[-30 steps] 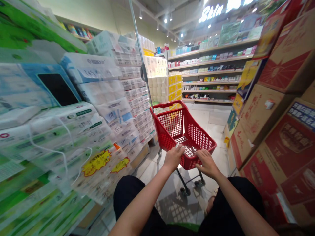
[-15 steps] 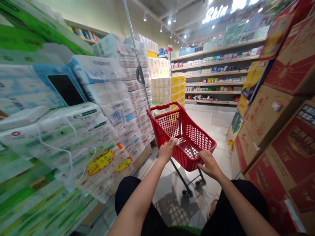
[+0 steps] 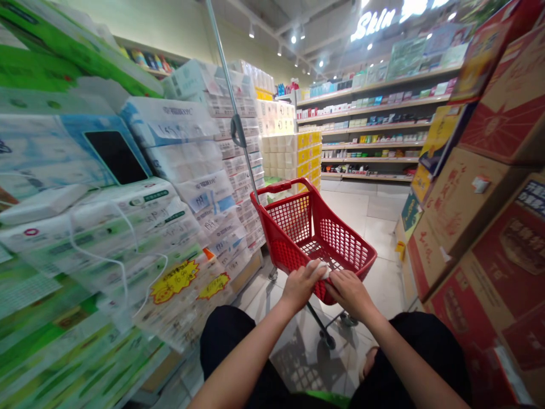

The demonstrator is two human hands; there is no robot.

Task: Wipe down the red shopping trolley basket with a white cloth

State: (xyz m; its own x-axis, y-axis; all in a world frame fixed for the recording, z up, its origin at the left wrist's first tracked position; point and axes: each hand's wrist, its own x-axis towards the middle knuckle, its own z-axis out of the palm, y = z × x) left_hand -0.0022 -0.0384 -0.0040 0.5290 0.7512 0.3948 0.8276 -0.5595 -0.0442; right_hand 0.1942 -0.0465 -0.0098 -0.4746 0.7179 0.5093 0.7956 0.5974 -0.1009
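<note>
A red plastic shopping cart [image 3: 340, 234] on a grey wheeled frame stands before me, its basket holding nothing I can see. My left hand [image 3: 299, 288] is closed on a small crumpled white wipe [image 3: 322, 269], pressed against the near rim of the basket. Whether the wipe is paper or cloth I cannot tell. Right beside it, my right hand [image 3: 349, 291] has its fingers curled over the same rim near the front corner. Its thumb lies against the outer face of the basket.
Tall stacks of packaged tissue [image 3: 204, 187] line the left, with a phone [image 3: 116, 156] and white cable on them. Cardboard cartons [image 3: 472, 199] are piled at right. A metal pole [image 3: 225, 68] rises by the cart's handle. Stocked shelves [image 3: 361, 128] stand behind.
My left hand has slid right and nearer along the rim with the wipe. My right hand has shifted left from the corner, so the hands nearly meet. The cart has turned slightly.
</note>
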